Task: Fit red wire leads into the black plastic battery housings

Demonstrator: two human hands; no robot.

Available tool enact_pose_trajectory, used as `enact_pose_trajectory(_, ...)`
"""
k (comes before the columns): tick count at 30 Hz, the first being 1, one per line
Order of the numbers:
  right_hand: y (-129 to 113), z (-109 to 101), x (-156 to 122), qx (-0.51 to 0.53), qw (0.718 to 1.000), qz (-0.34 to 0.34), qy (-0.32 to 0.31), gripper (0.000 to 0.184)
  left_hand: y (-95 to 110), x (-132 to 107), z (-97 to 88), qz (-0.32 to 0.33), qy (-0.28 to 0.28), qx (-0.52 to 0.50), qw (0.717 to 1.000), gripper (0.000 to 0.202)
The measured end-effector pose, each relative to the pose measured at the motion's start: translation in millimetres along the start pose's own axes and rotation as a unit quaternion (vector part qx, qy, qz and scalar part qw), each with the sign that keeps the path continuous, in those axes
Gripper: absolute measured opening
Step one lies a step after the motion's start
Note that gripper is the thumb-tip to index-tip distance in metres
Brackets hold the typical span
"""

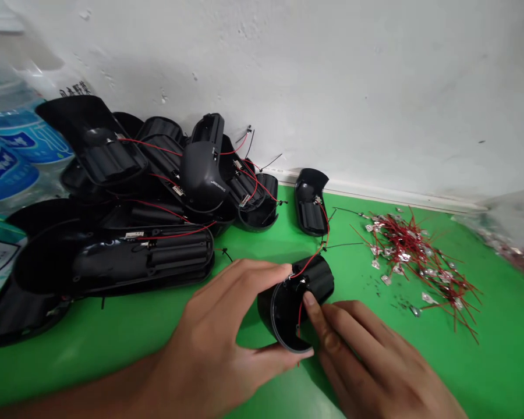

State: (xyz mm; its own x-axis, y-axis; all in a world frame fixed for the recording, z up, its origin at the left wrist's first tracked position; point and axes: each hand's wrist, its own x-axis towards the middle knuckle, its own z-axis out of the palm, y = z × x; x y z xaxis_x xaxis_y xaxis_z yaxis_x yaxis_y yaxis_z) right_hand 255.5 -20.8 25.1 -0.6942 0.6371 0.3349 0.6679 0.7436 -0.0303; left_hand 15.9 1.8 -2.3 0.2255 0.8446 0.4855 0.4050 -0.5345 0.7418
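My left hand (225,326) holds a curved black plastic battery housing (321,279) above the green surface. Its index fingertip rests on the upper rim and its thumb on the lower edge. A thin red wire (318,249) rises from the housing near small metal contacts (303,281). From the other side, my right hand (367,355) reaches in with fingers bent close together. Its index fingertip presses inside the housing just below a contact, where another red wire (300,314) runs down. The right thumb is mostly hidden.
Similar black housings (157,244) with red wires are piled on the left, beside water bottles (21,134). One separate housing (312,203) lies near the white wall (375,87). Red wires with metal tabs (406,250) form a loose heap at right, near a clear plastic bag (510,227).
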Motion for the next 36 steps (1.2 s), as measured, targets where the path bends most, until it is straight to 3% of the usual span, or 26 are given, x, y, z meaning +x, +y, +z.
enact_pose_trajectory(3, 1, 5, 1, -0.004, 1.000, -0.008, 0.018, 0.036, -1, 1, 0.2, -0.021, -0.006, -0.005, 1.000, 0.078)
enact_pose_trajectory(8, 23, 3, 17, 0.156, 0.983, 0.049, 0.089, 0.032, -4, 1, 2.0, -0.058, -0.033, 0.015, 0.998, 0.085)
enact_pose_trajectory(11, 49, -3, 25, 0.118, 0.977, 0.081, 0.159, 0.028, -8, 0, 1.1, -0.063, -0.063, 0.050, 0.995, 0.086)
enact_pose_trajectory(16, 87, 0, 28, 0.067, 0.973, 0.129, 0.179, 0.021, -9, 4, -5.5, 0.028, -0.097, 0.115, 0.988, 0.060)
enact_pose_trajectory(20, 97, 10, 31, 0.066, 0.984, 0.117, 0.117, 0.041, -3, 8, -13.1, 0.099, -0.120, 0.097, 0.983, 0.068)
enact_pose_trajectory(23, 96, 17, 34, 0.074, 0.989, 0.116, 0.048, 0.055, 3, 11, -17.3, 0.172, -0.184, 0.050, 0.967, 0.076)
enact_pose_trajectory(27, 93, 15, 35, 0.082, 0.988, 0.128, 0.001, 0.056, 11, 12, -20.4, 0.256, -0.251, 0.067, 0.931, 0.044)
enact_pose_trajectory(29, 86, 5, 34, 0.087, 0.988, 0.127, 0.010, 0.051, 13, 10, -21.4, 0.260, -0.259, 0.075, 0.927, 0.035)
enact_pose_trajectory(33, 48, -24, 25, 0.123, 0.989, 0.083, -0.017, 0.024, 11, 5, -21.1, 0.228, -0.240, 0.080, 0.940, 0.041)
enact_pose_trajectory(34, 35, -28, 20, 0.120, 0.989, 0.074, -0.046, 0.028, 10, 4, -20.6, 0.215, -0.233, 0.079, 0.945, 0.046)
enact_pose_trajectory(36, 12, -27, 4, 0.061, 0.998, 0.014, -0.032, 0.047, 8, 3, -19.5, 0.197, -0.237, 0.074, 0.948, 0.052)
